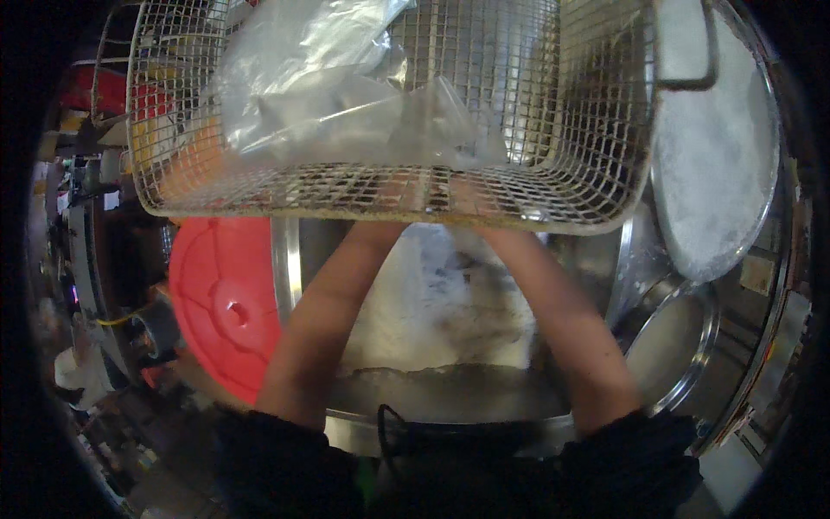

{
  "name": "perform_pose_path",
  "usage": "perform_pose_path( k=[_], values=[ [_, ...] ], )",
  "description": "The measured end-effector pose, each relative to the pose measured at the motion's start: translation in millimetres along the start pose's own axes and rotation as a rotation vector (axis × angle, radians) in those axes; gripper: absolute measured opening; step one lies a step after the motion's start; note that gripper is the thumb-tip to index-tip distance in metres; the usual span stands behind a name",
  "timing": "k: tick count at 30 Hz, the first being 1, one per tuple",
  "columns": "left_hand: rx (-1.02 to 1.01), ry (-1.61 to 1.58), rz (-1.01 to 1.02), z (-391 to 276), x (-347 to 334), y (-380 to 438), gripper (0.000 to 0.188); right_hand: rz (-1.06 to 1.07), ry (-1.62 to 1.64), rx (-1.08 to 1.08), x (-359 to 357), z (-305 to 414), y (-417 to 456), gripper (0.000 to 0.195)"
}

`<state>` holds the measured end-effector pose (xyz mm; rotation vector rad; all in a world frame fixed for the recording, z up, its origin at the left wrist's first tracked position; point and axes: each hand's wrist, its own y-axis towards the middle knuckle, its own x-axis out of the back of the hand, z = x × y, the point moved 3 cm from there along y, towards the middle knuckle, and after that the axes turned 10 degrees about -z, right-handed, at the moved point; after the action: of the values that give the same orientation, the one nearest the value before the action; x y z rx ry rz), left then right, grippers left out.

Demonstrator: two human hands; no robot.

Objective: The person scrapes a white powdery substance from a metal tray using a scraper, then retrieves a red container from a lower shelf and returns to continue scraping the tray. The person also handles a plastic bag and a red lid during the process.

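Observation:
Both my forearms reach forward over a stainless steel basin. White powder, perhaps flour, lies inside, and a blurred brownish patch shows at its right. My left hand and my right hand are close together behind the mesh wall of a wire basket. Only blurred parts of them show through the mesh, so their fingers and anything in them cannot be made out. The basket hangs across the upper view, between the camera and my hands. Crumpled clear plastic bags lie in it.
A round red plastic lid sits left of the basin. To the right are a large metal-rimmed container of white powder and a smaller round metal bowl with pale contents. Cluttered shelving lines the far left.

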<state>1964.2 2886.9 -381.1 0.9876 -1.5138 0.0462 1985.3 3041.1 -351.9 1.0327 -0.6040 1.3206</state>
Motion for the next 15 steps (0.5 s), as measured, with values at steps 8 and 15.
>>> perform_pose_path(
  k=[8, 15],
  values=[
    [0.255, -0.162, 0.112, -0.2, 8.8, 6.2, 0.044, -0.017, -0.001, 0.026, 0.5, 1.1, -3.6, 0.030],
    [0.277, 0.029, 0.088, -17.9, 21.6, 11.5, 0.049, -0.062, -0.025, 0.034, -5.2, 12.0, -12.2, 0.030]
  ],
)
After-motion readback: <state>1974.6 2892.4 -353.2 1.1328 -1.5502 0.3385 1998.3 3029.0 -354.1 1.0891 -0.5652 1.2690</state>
